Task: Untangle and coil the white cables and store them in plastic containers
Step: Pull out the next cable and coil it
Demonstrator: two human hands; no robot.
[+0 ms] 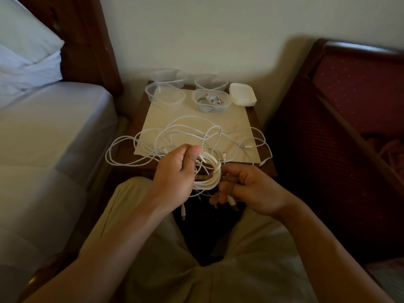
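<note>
My left hand [177, 171] grips a coil of white cable [213, 177] just in front of the small table, its thumb pinching the top of the loops. My right hand [247, 189] holds the coil's right side with curled fingers, and plug ends hang below both hands. A loose tangle of white cables [188, 136] sprawls over the cream mat [196, 114] behind the hands. One clear plastic container [211, 100] at the back holds a coiled cable. An empty clear container [165, 95] stands to its left.
Two more clear containers [170, 76] [211, 83] stand against the wall. A stack of white lids [242, 94] sits at the table's back right. A bed [50, 119] lies close on the left and a dark red upholstered chair [354, 101] on the right. My knees are below.
</note>
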